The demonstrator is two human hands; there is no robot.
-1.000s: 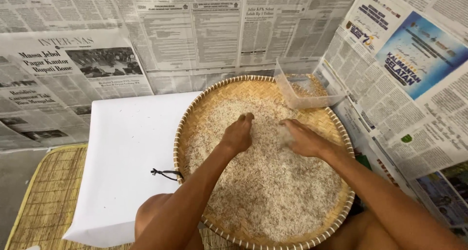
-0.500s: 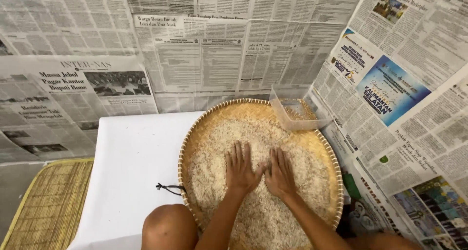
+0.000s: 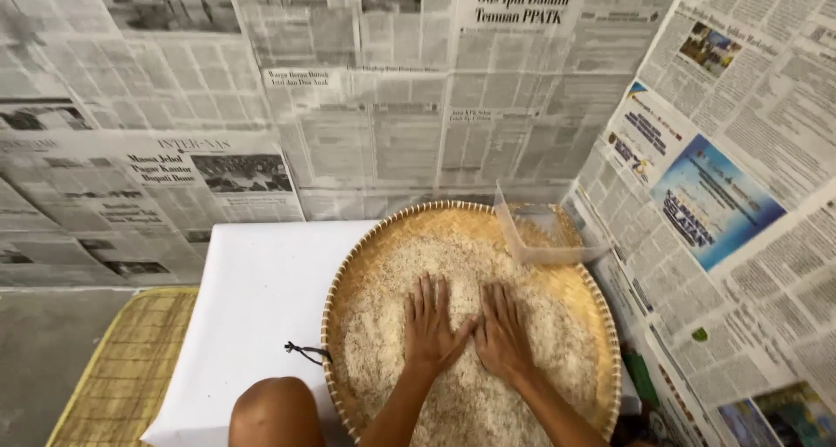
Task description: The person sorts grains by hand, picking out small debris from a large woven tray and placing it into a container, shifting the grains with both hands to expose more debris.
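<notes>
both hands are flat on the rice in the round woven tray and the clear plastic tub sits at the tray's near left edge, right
Not quite. Both the left hand and right hand do lie flat on the rice in the round woven tray, but the clear plastic tub sits at the tray's far right edge, as the head view shows.

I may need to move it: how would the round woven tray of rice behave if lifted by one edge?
The woven tray looks thin, so it may flex. The loose rice would probably slide downhill. Piled wide, it likely feels heavy.
</notes>
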